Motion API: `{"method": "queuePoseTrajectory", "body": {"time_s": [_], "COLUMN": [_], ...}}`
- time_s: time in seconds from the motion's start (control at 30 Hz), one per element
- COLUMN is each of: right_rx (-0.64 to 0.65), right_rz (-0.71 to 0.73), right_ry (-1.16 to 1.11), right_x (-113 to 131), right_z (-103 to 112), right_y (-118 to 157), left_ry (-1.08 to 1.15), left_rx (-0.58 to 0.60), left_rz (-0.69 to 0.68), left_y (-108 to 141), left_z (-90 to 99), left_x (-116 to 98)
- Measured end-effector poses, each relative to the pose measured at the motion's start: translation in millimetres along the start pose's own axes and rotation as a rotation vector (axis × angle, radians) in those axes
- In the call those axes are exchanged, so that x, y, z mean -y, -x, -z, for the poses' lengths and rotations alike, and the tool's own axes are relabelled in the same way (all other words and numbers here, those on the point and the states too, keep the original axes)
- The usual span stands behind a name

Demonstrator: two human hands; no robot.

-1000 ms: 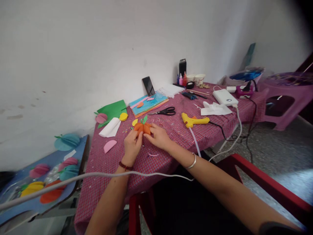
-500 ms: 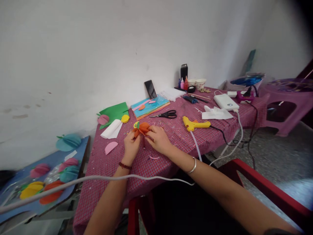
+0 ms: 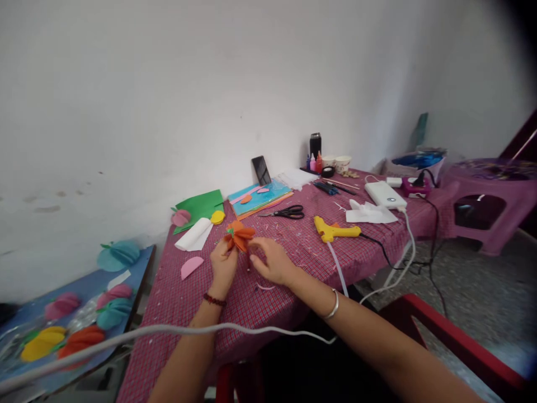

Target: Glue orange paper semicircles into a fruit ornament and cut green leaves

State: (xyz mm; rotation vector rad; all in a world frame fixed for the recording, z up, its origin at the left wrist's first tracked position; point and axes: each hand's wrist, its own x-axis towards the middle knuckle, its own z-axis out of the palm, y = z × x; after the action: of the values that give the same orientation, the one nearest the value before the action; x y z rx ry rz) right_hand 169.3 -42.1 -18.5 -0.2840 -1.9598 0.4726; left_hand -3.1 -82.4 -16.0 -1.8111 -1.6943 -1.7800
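Observation:
A folded orange paper pumpkin (image 3: 240,235) with a bit of green at its left side is above the table, its layers fanned out. My left hand (image 3: 224,267) is closed, pinching its lower left part. My right hand (image 3: 272,262) is just beside its lower right edge, thumb and forefinger apart; whether a fingertip touches the paper I cannot tell. Between the hands a thin dark red stick-like thing (image 3: 248,262) shows on the checked tablecloth (image 3: 235,313). Left of them lies a pink paper half-circle (image 3: 192,267), with a rolled white paper (image 3: 195,235) behind it.
Black-handled scissors (image 3: 289,212) and a yellow glue gun (image 3: 335,229) lie to the right. Behind are coloured sheets (image 3: 274,193), a phone (image 3: 261,170) and green paper (image 3: 197,207). Finished paper shapes sit on a blue board (image 3: 140,263). A white cable (image 3: 226,326) crosses in front.
The orange pumpkin has turned in my left hand, its layers now facing more toward me. My right fingers have come away from their pinch and spread. The view has tilted up slightly.

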Motion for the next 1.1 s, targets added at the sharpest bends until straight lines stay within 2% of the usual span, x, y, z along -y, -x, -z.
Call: {"method": "queuePoseTrajectory", "body": {"time_s": [0.17, 0.33, 0.5, 0.57, 0.7, 0.8, 0.93, 1.0, 1.1], "right_rx": [0.022, 0.028, -0.114, -0.132, -0.060, -0.128, -0.143, -0.106, -0.076], "right_rz": [-0.056, 0.029, 0.036, 0.032, 0.027, -0.078, -0.191, -0.220, -0.184], "right_ry": [-0.070, 0.028, 0.059, 0.058, -0.086, -0.205, -0.294, -0.265, -0.157], "right_x": [-1.5, -2.2, -0.3, 0.5, -1.4, -6.1, -13.3, -16.1, -18.9], "right_z": [-0.8, -2.3, 2.5, 5.2, 4.9, 0.5, -1.8, -0.6, 1.8], "right_y": [1.6, 1.1, -1.6, -2.7, -1.8, 0.8, 1.2, 0.1, -1.4], "left_ry": [-0.018, -0.059, -0.143, -0.188, -0.273, -0.316, -0.458, -0.505, -0.528], "left_rx": [-0.012, 0.005, 0.009, 0.011, 0.019, 0.037, 0.111, 0.145, 0.188], "left_rz": [-0.026, -0.058, -0.119, -0.163, -0.261, -0.332, -0.535, -0.610, -0.656], "left_y": [0.6, 0.9, 0.5, -0.9, -5.5, -8.6, -10.2, -9.6, -7.7], "left_z": [2.9, 3.5, 6.3, 8.6, 15.5, 21.4, 24.8, 23.6, 20.0], "left_x": [1.3, 1.2, -3.7, -5.9, -8.1, -8.0, -8.0, -8.2, -8.1]}}
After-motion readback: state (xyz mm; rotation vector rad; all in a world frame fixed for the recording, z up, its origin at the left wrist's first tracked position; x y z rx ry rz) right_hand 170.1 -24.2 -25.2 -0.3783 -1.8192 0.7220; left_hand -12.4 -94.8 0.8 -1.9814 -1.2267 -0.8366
